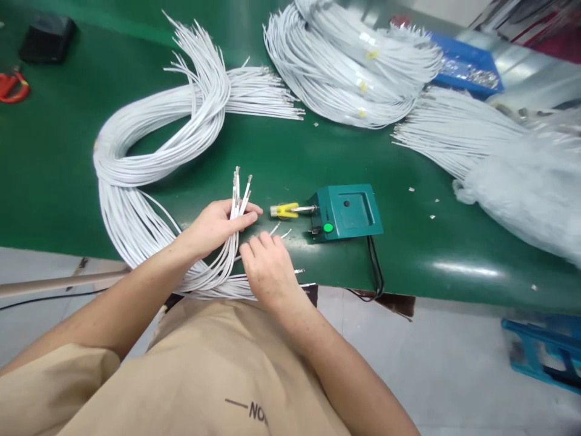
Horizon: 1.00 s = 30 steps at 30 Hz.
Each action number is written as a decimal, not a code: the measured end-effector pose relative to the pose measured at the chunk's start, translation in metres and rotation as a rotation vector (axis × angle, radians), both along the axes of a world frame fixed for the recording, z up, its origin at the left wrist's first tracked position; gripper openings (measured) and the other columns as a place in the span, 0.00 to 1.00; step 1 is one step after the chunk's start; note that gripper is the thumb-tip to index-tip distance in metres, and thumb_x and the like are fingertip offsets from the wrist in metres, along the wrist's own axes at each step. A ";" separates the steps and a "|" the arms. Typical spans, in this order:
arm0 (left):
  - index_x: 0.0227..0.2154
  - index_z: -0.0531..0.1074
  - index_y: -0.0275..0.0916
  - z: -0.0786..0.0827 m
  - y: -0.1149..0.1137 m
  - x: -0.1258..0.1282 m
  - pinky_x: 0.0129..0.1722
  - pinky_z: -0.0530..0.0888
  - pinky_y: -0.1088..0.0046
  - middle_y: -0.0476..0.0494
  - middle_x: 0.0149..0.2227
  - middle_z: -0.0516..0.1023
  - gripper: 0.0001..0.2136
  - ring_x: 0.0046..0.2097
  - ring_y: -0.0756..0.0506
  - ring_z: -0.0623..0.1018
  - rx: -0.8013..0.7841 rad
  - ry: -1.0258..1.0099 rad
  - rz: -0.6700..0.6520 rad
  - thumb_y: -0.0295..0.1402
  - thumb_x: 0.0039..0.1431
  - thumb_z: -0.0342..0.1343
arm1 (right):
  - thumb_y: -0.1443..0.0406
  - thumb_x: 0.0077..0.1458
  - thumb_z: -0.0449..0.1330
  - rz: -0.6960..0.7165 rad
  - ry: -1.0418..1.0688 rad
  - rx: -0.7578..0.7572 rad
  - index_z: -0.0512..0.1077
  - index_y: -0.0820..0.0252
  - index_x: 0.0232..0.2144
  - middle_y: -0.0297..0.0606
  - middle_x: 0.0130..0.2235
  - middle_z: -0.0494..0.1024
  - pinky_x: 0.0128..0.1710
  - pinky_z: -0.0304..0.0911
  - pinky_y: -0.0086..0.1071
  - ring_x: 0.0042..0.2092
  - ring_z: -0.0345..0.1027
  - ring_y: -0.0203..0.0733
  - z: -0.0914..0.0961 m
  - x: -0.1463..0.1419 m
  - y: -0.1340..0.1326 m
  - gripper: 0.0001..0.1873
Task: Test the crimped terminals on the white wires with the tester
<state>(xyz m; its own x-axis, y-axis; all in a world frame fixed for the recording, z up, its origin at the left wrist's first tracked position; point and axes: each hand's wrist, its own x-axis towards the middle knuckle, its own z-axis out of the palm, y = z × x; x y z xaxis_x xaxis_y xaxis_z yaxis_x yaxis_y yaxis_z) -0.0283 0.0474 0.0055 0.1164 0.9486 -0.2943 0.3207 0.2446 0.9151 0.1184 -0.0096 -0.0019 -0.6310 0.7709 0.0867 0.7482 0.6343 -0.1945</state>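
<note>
My left hand (222,224) is closed round several white wires (235,209), whose metal-tipped ends point up and away from me. Just to its right, my right hand (267,263) has its fingers curled over more white wires, with a few tips (285,234) showing past the fingers. Its fingertips are partly hidden, but wire strands run into them. The wires belong to a long looped bundle (118,163) that curves round on the left and comes back along the table's near edge. Right of my hands sits a small green device (354,212) with a green button and a yellow-tipped part (285,210).
Coiled white wires (336,66) and another wire bundle (463,124) under clear plastic (526,188) lie at the back right. Behind them is a blue tray (472,63) of small parts. Red-handled cutters (14,86) and a black box (48,38) are far left. A black cable (374,266) hangs over the edge.
</note>
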 end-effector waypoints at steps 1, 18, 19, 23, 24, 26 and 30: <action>0.38 0.78 0.40 0.000 -0.002 -0.001 0.42 0.69 0.70 0.45 0.38 0.79 0.15 0.37 0.46 0.75 -0.012 -0.004 0.004 0.43 0.50 0.60 | 0.73 0.58 0.48 -0.015 -0.015 -0.057 0.68 0.61 0.31 0.42 0.32 0.73 0.35 0.55 0.38 0.37 0.63 0.47 0.002 0.001 -0.005 0.09; 0.42 0.76 0.39 0.017 -0.019 0.004 0.40 0.68 0.69 0.45 0.34 0.79 0.17 0.36 0.44 0.76 -0.055 0.017 -0.097 0.43 0.54 0.55 | 0.65 0.36 0.69 -0.114 -0.250 -0.068 0.46 0.56 0.65 0.49 0.66 0.51 0.63 0.41 0.56 0.67 0.39 0.59 0.060 0.147 0.082 0.56; 0.41 0.77 0.39 0.017 -0.018 0.004 0.40 0.68 0.69 0.45 0.35 0.79 0.17 0.37 0.44 0.76 -0.041 0.025 -0.084 0.43 0.53 0.56 | 0.64 0.37 0.68 -0.092 -0.256 -0.072 0.47 0.56 0.64 0.50 0.64 0.54 0.62 0.42 0.55 0.66 0.43 0.59 0.060 0.146 0.084 0.55; 0.43 0.76 0.38 0.017 -0.016 0.001 0.41 0.70 0.69 0.45 0.35 0.79 0.18 0.36 0.46 0.76 -0.074 -0.038 -0.006 0.41 0.51 0.59 | 0.59 0.42 0.64 -0.056 -0.208 -0.059 0.53 0.59 0.62 0.53 0.59 0.61 0.59 0.49 0.55 0.60 0.54 0.57 0.062 0.134 0.089 0.45; 0.43 0.75 0.38 0.016 -0.016 0.000 0.40 0.70 0.70 0.46 0.35 0.78 0.19 0.35 0.46 0.76 -0.084 -0.077 0.019 0.41 0.50 0.60 | 0.59 0.43 0.63 -0.052 -0.193 -0.056 0.54 0.59 0.62 0.53 0.58 0.61 0.59 0.49 0.55 0.60 0.54 0.57 0.063 0.129 0.090 0.44; 0.44 0.73 0.37 0.014 -0.014 -0.003 0.38 0.71 0.70 0.47 0.34 0.77 0.19 0.34 0.47 0.77 -0.093 -0.152 0.063 0.40 0.49 0.61 | 0.59 0.43 0.63 -0.036 -0.170 -0.054 0.54 0.58 0.61 0.52 0.58 0.61 0.58 0.50 0.56 0.60 0.54 0.58 0.062 0.120 0.095 0.43; 0.40 0.71 0.38 0.009 -0.012 -0.008 0.37 0.72 0.70 0.49 0.32 0.76 0.18 0.32 0.47 0.78 -0.108 -0.231 0.127 0.38 0.46 0.63 | 0.60 0.42 0.64 -0.024 -0.142 -0.074 0.56 0.56 0.60 0.51 0.59 0.60 0.58 0.49 0.56 0.60 0.53 0.58 0.060 0.106 0.105 0.43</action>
<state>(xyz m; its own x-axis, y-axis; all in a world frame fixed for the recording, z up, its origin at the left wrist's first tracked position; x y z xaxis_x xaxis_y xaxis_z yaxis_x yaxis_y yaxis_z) -0.0363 0.0352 0.0147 0.0747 0.9243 -0.3744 0.0674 0.3699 0.9266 0.2240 0.0952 0.0579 -0.6139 0.7871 -0.0594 0.7865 0.6035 -0.1311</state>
